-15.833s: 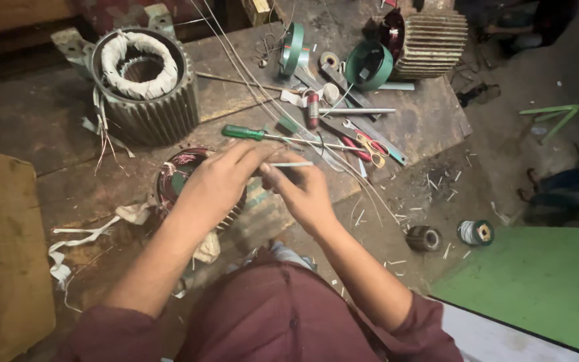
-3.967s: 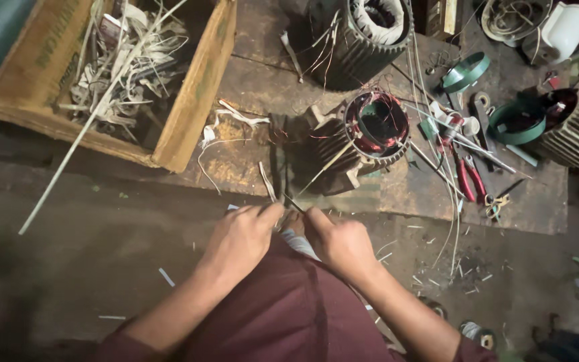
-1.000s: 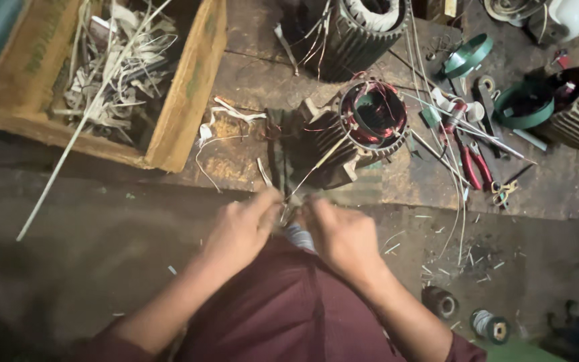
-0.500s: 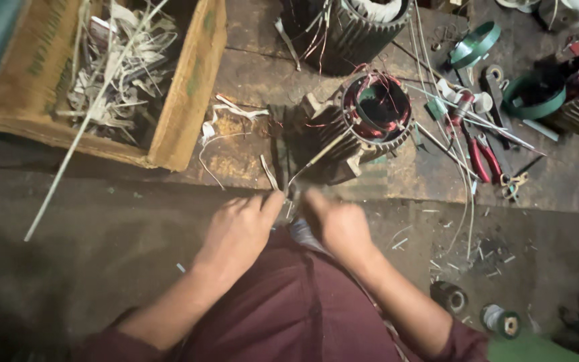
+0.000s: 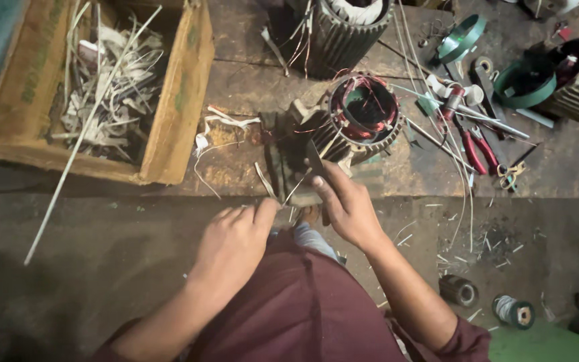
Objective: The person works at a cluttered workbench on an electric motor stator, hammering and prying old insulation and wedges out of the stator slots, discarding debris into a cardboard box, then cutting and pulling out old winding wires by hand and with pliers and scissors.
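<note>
Right hand [image 5: 350, 208] pinching dark thin strip [image 5: 317, 175] by motor stator [image 5: 360, 117] — looking stiff, light; left hand [image 5: 236, 241] fingers curled, grip unclear.

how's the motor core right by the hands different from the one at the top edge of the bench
The near motor core shows reddish copper windings in its bore; the top motor core shows pale, whitish material instead. The near one is wholly in view, close to the right hand; the top one is cut off by the picture's edge. Both are ribbed metal cylinders with loose wires trailing out.
</note>
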Available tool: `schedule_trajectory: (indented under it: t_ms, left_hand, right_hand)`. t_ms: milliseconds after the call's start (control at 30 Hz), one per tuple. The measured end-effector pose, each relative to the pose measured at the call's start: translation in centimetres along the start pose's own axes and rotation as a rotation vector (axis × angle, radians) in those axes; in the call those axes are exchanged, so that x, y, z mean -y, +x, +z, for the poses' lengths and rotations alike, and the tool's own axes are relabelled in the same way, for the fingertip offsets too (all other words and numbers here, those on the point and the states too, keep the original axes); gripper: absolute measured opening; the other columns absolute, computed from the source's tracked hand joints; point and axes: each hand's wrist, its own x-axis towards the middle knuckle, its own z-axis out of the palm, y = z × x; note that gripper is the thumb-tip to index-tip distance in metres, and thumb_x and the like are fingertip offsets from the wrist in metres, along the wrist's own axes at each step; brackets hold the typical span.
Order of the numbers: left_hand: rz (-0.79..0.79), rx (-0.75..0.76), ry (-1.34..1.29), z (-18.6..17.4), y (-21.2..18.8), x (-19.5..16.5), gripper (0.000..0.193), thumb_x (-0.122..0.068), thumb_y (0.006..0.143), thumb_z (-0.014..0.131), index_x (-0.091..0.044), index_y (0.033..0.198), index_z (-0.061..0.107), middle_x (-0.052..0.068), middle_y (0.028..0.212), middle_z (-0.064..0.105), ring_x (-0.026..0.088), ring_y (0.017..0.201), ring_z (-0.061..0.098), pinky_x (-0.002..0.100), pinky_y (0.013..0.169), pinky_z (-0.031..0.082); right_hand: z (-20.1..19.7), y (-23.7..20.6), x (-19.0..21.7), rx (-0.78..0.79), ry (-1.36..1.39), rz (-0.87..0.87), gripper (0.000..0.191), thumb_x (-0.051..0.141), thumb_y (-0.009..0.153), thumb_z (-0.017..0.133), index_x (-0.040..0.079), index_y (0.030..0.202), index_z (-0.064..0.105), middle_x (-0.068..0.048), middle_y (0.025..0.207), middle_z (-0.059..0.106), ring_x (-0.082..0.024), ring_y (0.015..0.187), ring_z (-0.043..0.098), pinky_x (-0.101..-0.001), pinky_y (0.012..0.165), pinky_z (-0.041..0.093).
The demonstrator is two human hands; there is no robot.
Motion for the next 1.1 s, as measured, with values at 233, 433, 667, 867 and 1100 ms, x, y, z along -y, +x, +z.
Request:
schedule_trajectory:
  t_ms: [233, 433, 667, 867, 1100]
  left_hand:
    - [0.054, -0.094, -0.030, -1.3, -0.1, -0.3, 0.024, -0.007, 0.085, 0.063, -0.010, 0.109, 0.063, 0.008, 0.083, 0.069, 0.027, 0.076, 0.071, 0.040, 0.072, 0.056]
    - [0.074, -0.106, -0.035, -0.8, 0.0, 0.2, 0.027, -0.009, 0.085, 0.064, -0.009, 0.112, 0.065, 0.009, 0.091, 0.070, 0.027, 0.078, 0.071, 0.040, 0.072, 0.056]
    - [0.021, -0.031, 0.025, 0.4, 0.1, 0.5, 0.019, -0.008, 0.085, 0.064, -0.008, 0.104, 0.063, 0.009, 0.075, 0.067, 0.027, 0.073, 0.071, 0.040, 0.070, 0.057]
    - [-0.094, 0.085, -0.007, 3.4, 0.2, 0.7, 0.005, -0.011, 0.093, 0.060, -0.009, 0.098, 0.061, 0.010, 0.077, 0.071, 0.028, 0.074, 0.072, 0.041, 0.070, 0.057]
    - [-0.359, 0.217, -0.832, 3.7, 1.3, 1.9, 0.017, -0.008, 0.095, 0.056, -0.011, 0.111, 0.061, 0.017, 0.090, 0.071, 0.034, 0.071, 0.072, 0.043, 0.062, 0.055]
  right_hand:
    - [-1.3, -0.1, 0.4, -0.349, -0.382, -0.424, 0.019, 0.019, 0.102, 0.059, 0.008, 0.118, 0.061, -0.015, 0.079, 0.070, -0.032, 0.069, 0.071, -0.0427, 0.058, 0.054]
    - [1.8, -1.6, -2.0, -0.023, -0.767, -0.312, 0.016, 0.027, 0.099, 0.066, 0.013, 0.099, 0.059, -0.013, 0.069, 0.068, -0.038, 0.062, 0.068, -0.0500, 0.053, 0.050]
    - [1.7, -0.7, -3.9, 0.023, -0.487, -0.498, 0.022, 0.025, 0.083, 0.075, 0.014, 0.095, 0.061, -0.015, 0.073, 0.069, -0.039, 0.066, 0.068, -0.0482, 0.054, 0.052]
    - [1.9, -0.9, -3.5, 0.248, -0.407, -0.499, 0.027, 0.017, 0.084, 0.073, 0.009, 0.108, 0.064, -0.019, 0.074, 0.068, -0.042, 0.067, 0.067, -0.0499, 0.058, 0.053]
    - [-0.5, -1.2, -0.6, -0.235, -0.604, -0.486, 0.013, 0.017, 0.095, 0.070, 0.008, 0.101, 0.063, -0.012, 0.070, 0.064, -0.035, 0.061, 0.065, -0.0471, 0.055, 0.049]
